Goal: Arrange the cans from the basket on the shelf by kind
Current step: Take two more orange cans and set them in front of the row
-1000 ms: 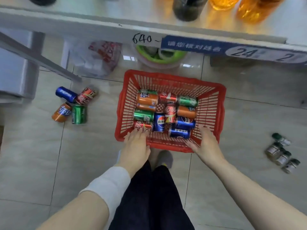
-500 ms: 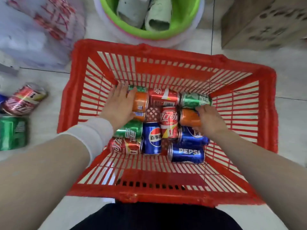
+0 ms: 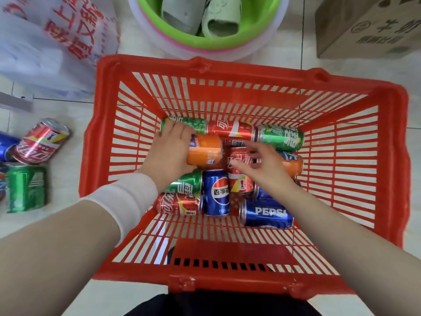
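Observation:
A red plastic basket stands on the floor tiles and holds several soda cans lying on their sides. Among them are green cans, red cola cans and blue Pepsi cans. My left hand, with a white wristband, grips the left end of an orange can near the basket's far left. My right hand hovers with spread fingers over a red cola can and holds nothing. A second orange can lies just right of that hand.
On the floor left of the basket lie a red can, a green can and a blue can. Beyond the basket are a green basin with slippers, a plastic bag and a cardboard box.
Both hands went from the basket's near rim down among the cans. My left hand closed round the orange can. My right hand left the right orange can and shifted left over the red can.

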### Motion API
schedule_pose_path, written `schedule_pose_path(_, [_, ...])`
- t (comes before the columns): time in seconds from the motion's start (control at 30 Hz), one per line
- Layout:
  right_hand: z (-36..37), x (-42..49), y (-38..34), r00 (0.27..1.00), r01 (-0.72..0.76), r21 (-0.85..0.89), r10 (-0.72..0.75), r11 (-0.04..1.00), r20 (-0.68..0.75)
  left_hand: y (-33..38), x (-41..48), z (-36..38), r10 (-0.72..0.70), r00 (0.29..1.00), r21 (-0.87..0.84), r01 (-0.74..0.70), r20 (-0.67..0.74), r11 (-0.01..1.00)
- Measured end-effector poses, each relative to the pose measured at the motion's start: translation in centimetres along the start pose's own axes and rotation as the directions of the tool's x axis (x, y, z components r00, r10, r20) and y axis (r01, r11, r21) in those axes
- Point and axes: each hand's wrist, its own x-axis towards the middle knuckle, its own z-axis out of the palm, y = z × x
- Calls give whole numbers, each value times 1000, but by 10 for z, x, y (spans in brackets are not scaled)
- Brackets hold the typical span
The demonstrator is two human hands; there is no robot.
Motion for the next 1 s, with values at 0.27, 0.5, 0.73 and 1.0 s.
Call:
schedule_pose_path(0.27, [-9, -48, -32, 877, -317, 366, 124, 875, 464, 33, -52, -20, 488, 859, -21, -497, -155, 868])
schedule_pose_path(0.5, [-17, -93, -17, 847, -497, 474, 290, 726, 445, 54, -78, -29, 382, 923, -189, -382, -43, 904])
schedule_pose_path(0.73, [-26, -80, 5, 826, -544, 657, 474, 523, 306, 35, -58, -8, 11, 988, -93, 4, 157, 996])
schedule_pose_path(1.0, [-42, -58, 23, 866, -430, 828, 423, 360, 266, 59, -9, 21, 117, 983, -140, -96, 145, 985])
